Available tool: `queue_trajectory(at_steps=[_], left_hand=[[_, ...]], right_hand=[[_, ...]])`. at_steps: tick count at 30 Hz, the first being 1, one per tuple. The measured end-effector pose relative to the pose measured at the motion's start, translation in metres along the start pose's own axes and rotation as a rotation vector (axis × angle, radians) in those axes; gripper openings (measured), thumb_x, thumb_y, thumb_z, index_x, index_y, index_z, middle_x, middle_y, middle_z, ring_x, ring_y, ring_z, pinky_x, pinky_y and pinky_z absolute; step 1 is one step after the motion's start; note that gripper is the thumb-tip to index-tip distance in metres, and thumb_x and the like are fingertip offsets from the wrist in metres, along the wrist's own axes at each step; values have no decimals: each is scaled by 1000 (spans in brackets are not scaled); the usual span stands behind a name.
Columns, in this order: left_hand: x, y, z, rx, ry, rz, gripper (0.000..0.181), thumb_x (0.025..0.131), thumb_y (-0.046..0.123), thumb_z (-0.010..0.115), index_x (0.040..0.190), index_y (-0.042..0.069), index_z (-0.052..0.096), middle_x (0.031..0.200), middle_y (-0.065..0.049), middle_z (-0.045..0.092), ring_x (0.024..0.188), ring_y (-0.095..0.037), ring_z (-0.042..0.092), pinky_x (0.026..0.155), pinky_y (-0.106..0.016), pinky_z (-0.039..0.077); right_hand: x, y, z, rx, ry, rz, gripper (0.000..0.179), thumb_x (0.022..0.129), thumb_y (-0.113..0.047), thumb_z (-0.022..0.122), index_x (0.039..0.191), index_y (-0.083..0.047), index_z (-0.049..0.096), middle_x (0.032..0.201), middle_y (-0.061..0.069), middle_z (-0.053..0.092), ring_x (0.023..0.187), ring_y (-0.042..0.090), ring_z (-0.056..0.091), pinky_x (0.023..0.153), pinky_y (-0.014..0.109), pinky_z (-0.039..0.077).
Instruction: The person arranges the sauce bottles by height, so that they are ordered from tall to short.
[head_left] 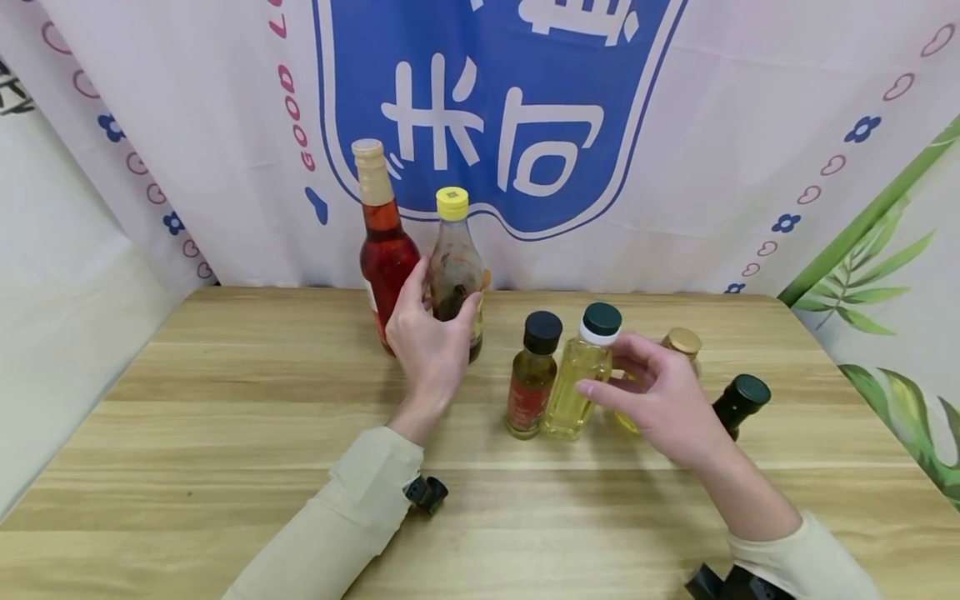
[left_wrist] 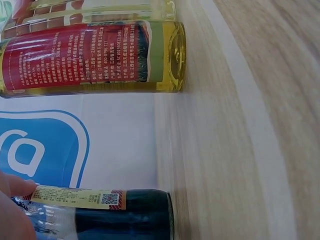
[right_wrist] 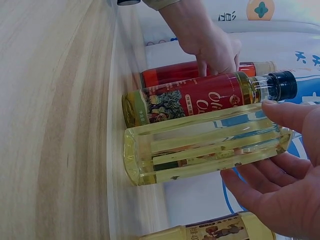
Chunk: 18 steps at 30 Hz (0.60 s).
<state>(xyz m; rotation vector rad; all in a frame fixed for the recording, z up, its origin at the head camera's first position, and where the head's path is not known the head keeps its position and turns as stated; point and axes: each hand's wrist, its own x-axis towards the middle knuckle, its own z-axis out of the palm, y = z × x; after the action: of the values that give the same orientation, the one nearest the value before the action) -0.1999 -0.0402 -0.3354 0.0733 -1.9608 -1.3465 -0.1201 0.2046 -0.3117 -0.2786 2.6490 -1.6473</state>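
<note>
As left hand (head_left: 433, 340) grips tapered bottle (head_left: 454, 250), right (head_left: 671, 406) loosely holds square bottle (head_left: 572, 390)

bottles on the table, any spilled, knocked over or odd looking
No spill shows on the table, and nothing lies on its side. The one mild oddity is the yellow-capped bottle held in the left hand: brownish marks show on its clear upper part, perhaps residue.

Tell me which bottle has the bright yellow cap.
The clear, tapering bottle with dark contents in the left hand; other caps are black, dark green, gold or cream.
</note>
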Motion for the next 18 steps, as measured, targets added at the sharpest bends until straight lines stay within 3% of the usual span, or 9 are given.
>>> queue_trajectory(at_steps=[8,13,18], left_hand=[[1,3,-3,-25,26,29,64,85,18,91,142,5,65,138,-13,73,121,-27,72,99,-44,63],[4,9,-6,-65,66,69,60,87,18,89,140,5,66,137,-12,73,124,-25,70,100,-45,61],[4,15,-14,-110,62,130,57,90,23,86,140,6,64,137,-9,72,123,-25,66,100,-45,58]], right_hand=[[-1,-1,1,-11,-4,0,49,95,-28,83,138,-15,65,132,6,69,121,21,67,100,19,57],[-1,-1,0,-14,-6,0,49,95,-28,83,139,-15,64,133,6,68,121,21,67,100,18,57],[0,-1,1,-6,-7,-1,49,94,-27,83,138,-14,65,132,6,68,121,19,67,101,18,57]])
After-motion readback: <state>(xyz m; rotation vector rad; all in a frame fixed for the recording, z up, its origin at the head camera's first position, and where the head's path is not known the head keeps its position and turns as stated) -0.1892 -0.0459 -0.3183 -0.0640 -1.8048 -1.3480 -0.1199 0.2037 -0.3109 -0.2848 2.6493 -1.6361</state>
